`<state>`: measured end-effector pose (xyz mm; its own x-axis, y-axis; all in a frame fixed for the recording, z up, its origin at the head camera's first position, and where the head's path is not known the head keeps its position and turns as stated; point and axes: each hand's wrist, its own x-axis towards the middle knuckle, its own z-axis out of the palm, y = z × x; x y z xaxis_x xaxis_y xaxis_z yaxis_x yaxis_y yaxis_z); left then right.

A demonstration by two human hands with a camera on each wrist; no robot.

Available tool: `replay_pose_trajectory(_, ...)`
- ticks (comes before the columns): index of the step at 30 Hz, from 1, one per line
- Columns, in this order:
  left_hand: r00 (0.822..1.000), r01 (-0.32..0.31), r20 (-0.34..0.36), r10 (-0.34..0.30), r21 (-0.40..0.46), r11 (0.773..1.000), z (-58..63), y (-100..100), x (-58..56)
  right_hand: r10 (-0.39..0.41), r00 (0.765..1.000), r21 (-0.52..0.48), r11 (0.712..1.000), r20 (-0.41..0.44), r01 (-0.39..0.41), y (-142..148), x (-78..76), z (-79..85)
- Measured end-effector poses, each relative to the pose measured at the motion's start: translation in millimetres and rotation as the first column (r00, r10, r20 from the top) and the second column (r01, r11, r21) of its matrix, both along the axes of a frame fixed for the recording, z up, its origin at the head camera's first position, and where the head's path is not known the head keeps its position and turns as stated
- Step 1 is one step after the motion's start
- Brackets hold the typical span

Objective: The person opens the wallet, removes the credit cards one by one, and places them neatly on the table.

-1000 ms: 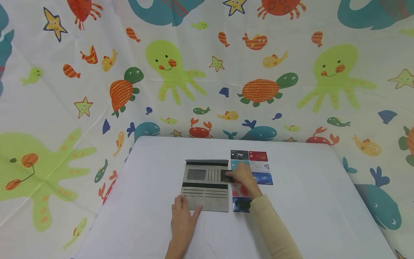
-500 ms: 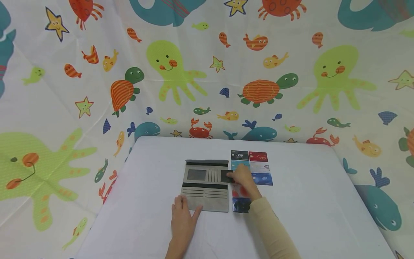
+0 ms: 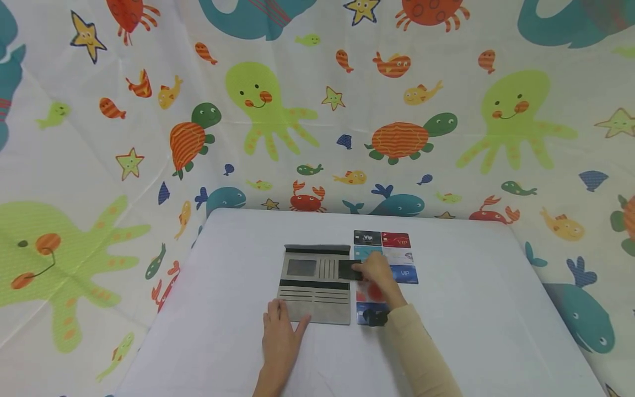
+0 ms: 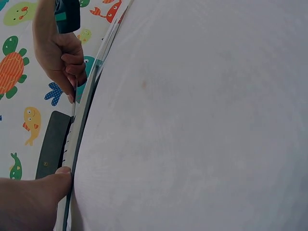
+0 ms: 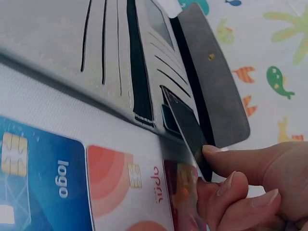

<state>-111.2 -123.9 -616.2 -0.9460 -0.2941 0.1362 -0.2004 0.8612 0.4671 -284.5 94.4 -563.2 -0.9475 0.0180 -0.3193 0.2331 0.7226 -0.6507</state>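
Note:
A grey wallet (image 3: 329, 314) lies spread open on the white table, with rows of card slots and a clear window. My right hand (image 3: 375, 270) pinches a black card (image 5: 185, 130) between thumb and fingers at the wallet's right side. In the right wrist view the card's far end sits in a wallet slot, and its near end sticks out tilted. My left hand (image 3: 281, 336) rests at the wallet's lower left corner with its fingers fairly straight. Its thumb (image 4: 60, 180) lies on the wallet's near edge in the left wrist view.
Right of the wallet lie several bank cards in two columns, among them a red VIP card (image 3: 396, 240), a blue VIP card (image 3: 404, 274) and a blue "logo" card (image 5: 53, 178). The wallet's flap (image 5: 211, 72) stands raised at its far edge. A sea-animal cloth (image 3: 297, 110) hangs behind.
My right hand has shifted slightly to the right with the black card, so more of the card shows past the wallet's edge. The left hand has stayed in place.

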Motion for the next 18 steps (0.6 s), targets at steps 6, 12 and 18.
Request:
replay_pose_trajectory(6,1.0,0.007,0.0,-0.007,0.007,1.0,0.0,-0.2,-0.5,-0.032,0.999,-0.071,0.997,0.004,0.032,8.3,0.6,-0.2)
replay_pose_trajectory(12,1.0,0.004,0.007,-0.004,0.001,1.0,1.5,0.2,-0.4,-0.049,0.998,-0.11,0.993,-0.033,0.045,18.9,4.7,-2.2)
replay_pose_trajectory(18,1.0,0.0,0.019,0.0,-0.001,1.0,1.6,0.3,0.1,-0.046,0.997,-0.137,0.99,-0.063,0.037,26.2,9.4,-1.1)
